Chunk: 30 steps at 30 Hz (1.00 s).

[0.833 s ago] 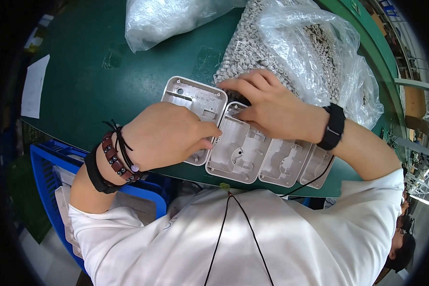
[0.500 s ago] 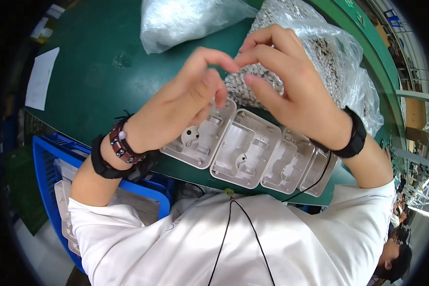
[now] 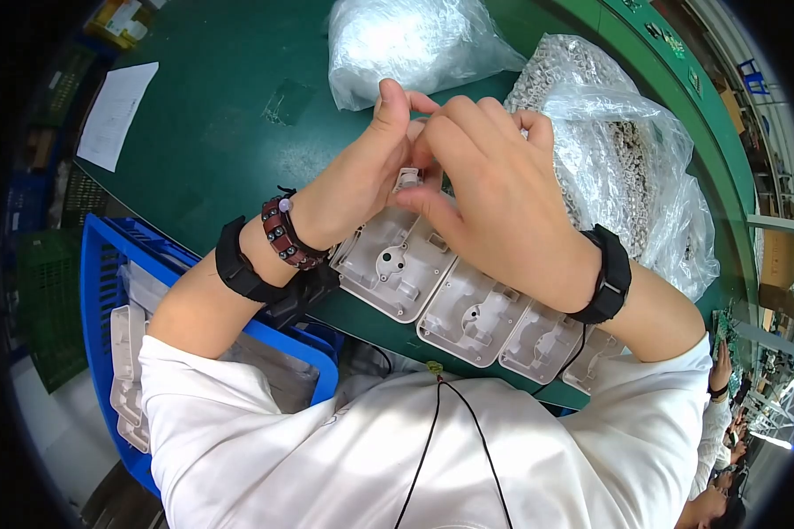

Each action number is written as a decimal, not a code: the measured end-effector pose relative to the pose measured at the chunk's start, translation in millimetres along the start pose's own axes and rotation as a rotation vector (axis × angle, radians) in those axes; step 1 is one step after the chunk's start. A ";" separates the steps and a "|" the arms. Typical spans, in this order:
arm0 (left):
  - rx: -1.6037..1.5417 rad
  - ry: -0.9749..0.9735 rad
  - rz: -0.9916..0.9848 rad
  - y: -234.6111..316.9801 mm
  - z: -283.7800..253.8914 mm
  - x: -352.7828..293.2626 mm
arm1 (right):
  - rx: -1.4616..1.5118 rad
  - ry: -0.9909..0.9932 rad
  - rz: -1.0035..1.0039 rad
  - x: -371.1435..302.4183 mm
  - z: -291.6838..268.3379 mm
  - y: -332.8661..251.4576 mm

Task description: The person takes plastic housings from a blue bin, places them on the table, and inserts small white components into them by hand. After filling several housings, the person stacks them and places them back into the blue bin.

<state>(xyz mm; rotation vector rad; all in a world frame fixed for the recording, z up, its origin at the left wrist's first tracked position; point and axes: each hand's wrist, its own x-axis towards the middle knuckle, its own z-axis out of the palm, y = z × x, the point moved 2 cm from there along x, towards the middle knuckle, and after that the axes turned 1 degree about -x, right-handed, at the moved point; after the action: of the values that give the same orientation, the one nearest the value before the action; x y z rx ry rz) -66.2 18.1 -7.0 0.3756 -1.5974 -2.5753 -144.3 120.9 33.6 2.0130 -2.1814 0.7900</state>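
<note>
Over the table, my right hand [image 3: 494,189] pinches a small white plastic part [image 3: 408,179] between thumb and fingers, close against my left palm. My left hand [image 3: 357,181] is cupped with its thumb raised. Its other fingers are curled and mostly hidden behind the right hand, so anything inside them cannot be made out. Below the hands lies a row of light grey plastic housings, open side up. The leftmost housing [image 3: 370,280] shows a round boss with dark holes, and another housing [image 3: 454,328] sits beside it.
A clear bag [image 3: 560,75] full of small whitish parts lies open at the right. Behind stands another plastic bag [image 3: 406,53]. A paper sheet [image 3: 119,115] rests at the far left. Below it, a blue crate [image 3: 97,300] holds more housings. Other people are at the right edge.
My hands have come together, and the small white part now shows between them. The right hand has moved down and left, its fingers closing. The view has shifted slightly.
</note>
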 end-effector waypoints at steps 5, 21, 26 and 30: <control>0.058 0.023 -0.051 -1.6 -2.3 1.9 | -0.081 -0.043 0.039 -0.6 3.4 7.9; 0.423 -0.074 0.134 2.0 -14.9 8.0 | 0.143 0.078 0.089 -2.0 -18.2 32.4; 0.554 -0.126 0.240 15.4 -13.3 7.0 | 0.009 0.095 -0.170 3.2 -17.2 27.6; 0.460 -0.151 0.174 18.0 -26.8 11.7 | 0.193 0.120 -0.074 10.9 -10.6 33.0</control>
<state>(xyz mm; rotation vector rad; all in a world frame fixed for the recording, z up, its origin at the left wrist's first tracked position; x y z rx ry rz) -71.7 -15.6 -4.2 0.0642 -2.1672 -2.1389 -180.1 115.6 36.5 2.0567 -2.0232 1.1184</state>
